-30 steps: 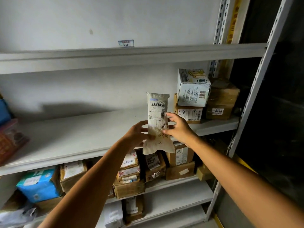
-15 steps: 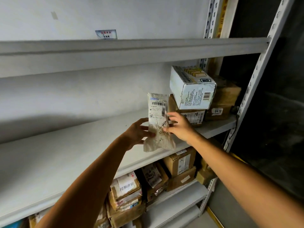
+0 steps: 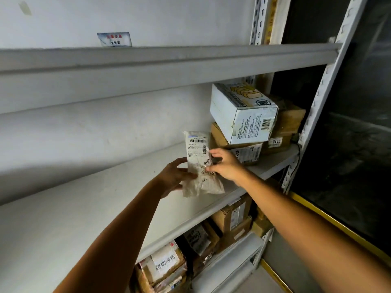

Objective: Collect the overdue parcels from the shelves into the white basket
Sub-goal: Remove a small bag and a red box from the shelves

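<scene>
A pale soft parcel bag (image 3: 200, 166) with a barcode label and handwritten numbers stands upright over the middle shelf (image 3: 84, 208). My left hand (image 3: 174, 176) holds its lower left edge from behind, thumb on the front. My right hand (image 3: 224, 163) pinches its right edge at mid height. Just to the right a white carton (image 3: 243, 115) lies tilted on a brown box (image 3: 243, 151), and behind them is another brown box marked 0410 (image 3: 283, 132). No white basket is in view.
An upper shelf (image 3: 148, 60) runs overhead with a small card (image 3: 114, 39) on it. Lower shelves hold several brown boxes (image 3: 230, 216) and labelled packets (image 3: 165, 265). A perforated upright post (image 3: 325, 92) stands at the right, with a dark panel beyond.
The view has swung closer and further right along the shelf. Both hands keep the parcel bag, which now sits lower against the middle shelf beside the stacked boxes.
</scene>
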Tool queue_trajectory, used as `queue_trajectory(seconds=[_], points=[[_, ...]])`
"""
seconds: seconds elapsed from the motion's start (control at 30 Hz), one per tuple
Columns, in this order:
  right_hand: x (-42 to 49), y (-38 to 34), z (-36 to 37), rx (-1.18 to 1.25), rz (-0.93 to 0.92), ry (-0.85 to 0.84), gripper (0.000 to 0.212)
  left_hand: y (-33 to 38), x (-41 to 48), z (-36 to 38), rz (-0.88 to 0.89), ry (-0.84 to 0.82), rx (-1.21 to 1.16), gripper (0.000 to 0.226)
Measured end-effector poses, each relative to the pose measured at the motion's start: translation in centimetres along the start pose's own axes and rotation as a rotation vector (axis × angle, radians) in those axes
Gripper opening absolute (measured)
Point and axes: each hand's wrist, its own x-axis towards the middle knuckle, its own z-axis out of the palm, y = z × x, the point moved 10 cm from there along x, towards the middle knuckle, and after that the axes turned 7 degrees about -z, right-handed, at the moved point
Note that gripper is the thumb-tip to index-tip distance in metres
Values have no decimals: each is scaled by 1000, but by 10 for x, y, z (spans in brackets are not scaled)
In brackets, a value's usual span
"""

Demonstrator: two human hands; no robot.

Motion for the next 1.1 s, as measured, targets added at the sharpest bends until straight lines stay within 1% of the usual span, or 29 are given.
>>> queue_trajectory(seconds=[0.1, 0.23, 0.3, 0.37, 0.43, 0.6, 0.67, 0.73, 0.87, 1.0, 1.1], points=[[5, 5, 1, -16, 21, -6, 64, -2, 4, -1, -21, -18, -12, 57], [4, 5, 4, -22, 43, -54, 55, -4, 5, -3, -82, -23, 41, 54], [5, 4, 5, -64, 48, -92, 57, -2, 6, -6, -108, -4, 112, 54], [5, 1, 3, -137, 54, -131, 61, 1, 7, -15, -127, 61, 192, 54], [4, -3, -4, -227, 58, -149, 58, 7, 7, -28, -124, 161, 344, 52], [-4, -22, -13, -429, -17, -219, 32, 37, -24, -47, -31, 364, 916, 48], [-10, -34, -12, -521, -72, -264, 26, 41, -43, -52, -33, 424, 1025, 48], [-19, -48, -6, -583, -131, -316, 29, 40, -64, -58, -60, 477, 1066, 49], [-42, -75, 15, -620, -249, -406, 40, 30, -124, -63, -140, 611, 1130, 49], [-71, -107, 47, -557, -366, -478, 58, 12, -201, -73, -242, 762, 1136, 47], [-100, -132, 77, -535, -461, -548, 58, -5, -270, -81, -356, 873, 1149, 47]])
